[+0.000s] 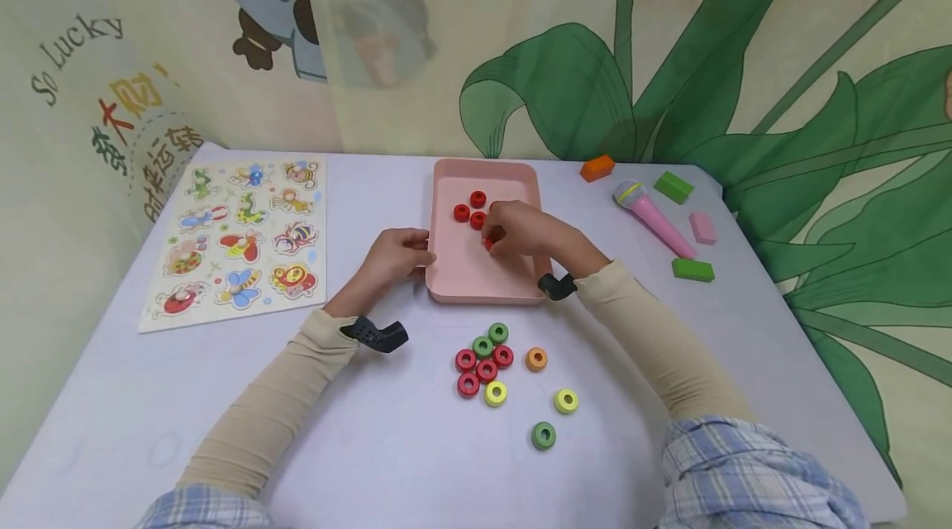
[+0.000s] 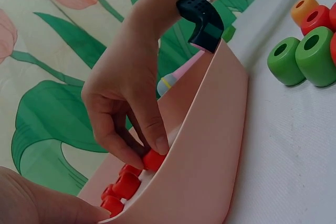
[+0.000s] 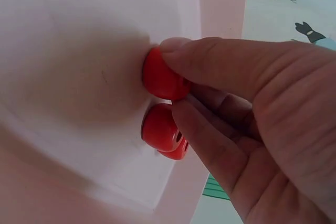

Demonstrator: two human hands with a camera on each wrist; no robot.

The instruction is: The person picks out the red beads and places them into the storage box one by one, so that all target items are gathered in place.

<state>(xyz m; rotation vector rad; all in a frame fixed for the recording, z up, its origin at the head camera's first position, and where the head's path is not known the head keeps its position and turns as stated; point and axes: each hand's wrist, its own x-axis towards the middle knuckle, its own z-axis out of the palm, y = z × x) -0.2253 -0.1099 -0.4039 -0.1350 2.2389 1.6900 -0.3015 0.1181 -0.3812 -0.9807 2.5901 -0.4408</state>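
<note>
Fingers of the right hand [image 1: 521, 230] cover part of the pink tray [image 1: 513, 173], so the red ring [image 3: 160, 77] they pinch shows only as a sliver in the head view; the right wrist view shows it plainly, caught between thumb tip and fingertips and set against the tray floor. Two more red rings [image 3: 160, 129] sit just below it there, half hidden by the fingers. From the head view, three other red rings [image 1: 478, 199] lie in the tray's far half, though the hand may hide more. The left hand [image 1: 394, 254] grips the tray's left rim, fingers curled over the edge; in the left wrist view only a blurred part of it shows at the bottom corner.

On the table [image 1: 372, 446] near the tray lie nine loose rings [image 1: 487, 369]: four red, three green, two yellow, plus one orange ring [image 1: 536, 359] just to their right.
</note>
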